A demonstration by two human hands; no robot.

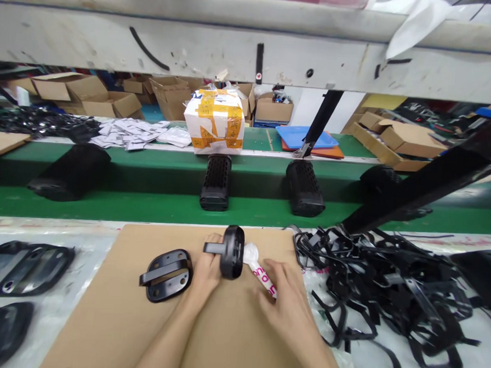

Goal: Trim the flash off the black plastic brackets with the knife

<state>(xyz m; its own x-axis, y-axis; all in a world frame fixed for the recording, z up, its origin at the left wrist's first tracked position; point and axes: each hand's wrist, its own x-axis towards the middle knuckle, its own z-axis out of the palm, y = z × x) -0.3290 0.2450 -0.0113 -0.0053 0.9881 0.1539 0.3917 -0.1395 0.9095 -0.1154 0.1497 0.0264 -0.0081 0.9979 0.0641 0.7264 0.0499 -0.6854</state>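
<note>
My left hand is closed around a black plastic cover, which stands on its edge above the cardboard sheet; a strap-like handle juts from its left side. My right hand has thumb and fingers about a white strip with pink lettering. The strip's crumpled pale end reaches to the cover's right side. Left of my left hand, a second black oval cover with a strap handle lies on the cardboard.
A tangled heap of black straps lies to the right. More black covers rest at left. Black perforated housings stand on the green conveyor belt. A slanted black post and an overhead beam frame the workspace.
</note>
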